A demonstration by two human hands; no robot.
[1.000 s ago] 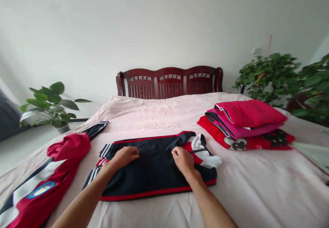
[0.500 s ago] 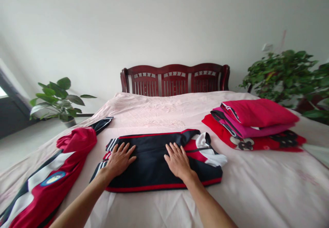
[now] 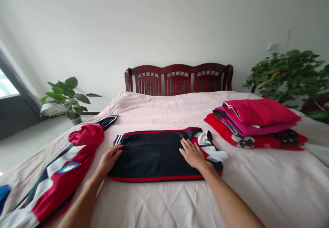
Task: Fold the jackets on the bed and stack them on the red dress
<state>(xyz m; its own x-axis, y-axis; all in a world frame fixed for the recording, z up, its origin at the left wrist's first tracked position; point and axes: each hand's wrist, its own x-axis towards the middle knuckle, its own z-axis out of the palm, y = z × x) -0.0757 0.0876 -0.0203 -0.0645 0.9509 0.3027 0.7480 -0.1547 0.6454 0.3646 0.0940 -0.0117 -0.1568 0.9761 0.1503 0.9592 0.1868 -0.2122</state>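
A folded dark navy jacket [image 3: 154, 156] with red piping lies flat on the bed, its red-and-white collar end to the right. At its left end, my left hand [image 3: 111, 157] is closed over the edge by the white-striped cuffs, fingers together on top and thumb hidden. My right hand [image 3: 192, 154] rests palm down near the collar end, fingers stretched out on the cloth. Left of my left arm lies a red, white and navy garment [image 3: 64, 173] with a round blue patch, loosely bunched at its far end.
A stack of folded red and pink clothes [image 3: 257, 121] sits on the right of the pink bedsheet [image 3: 154, 108]. Behind it stands a leafy plant [image 3: 285, 73]; another potted plant [image 3: 69, 97] is at left. A dark wooden headboard [image 3: 177, 80] backs the bed. Blue cloth [image 3: 3, 193] shows at the left edge.
My left hand has gone from flat on the jacket to its left edge, and the striped cuffs show less. My right hand has slid right toward the collar. The view has shifted slightly left.
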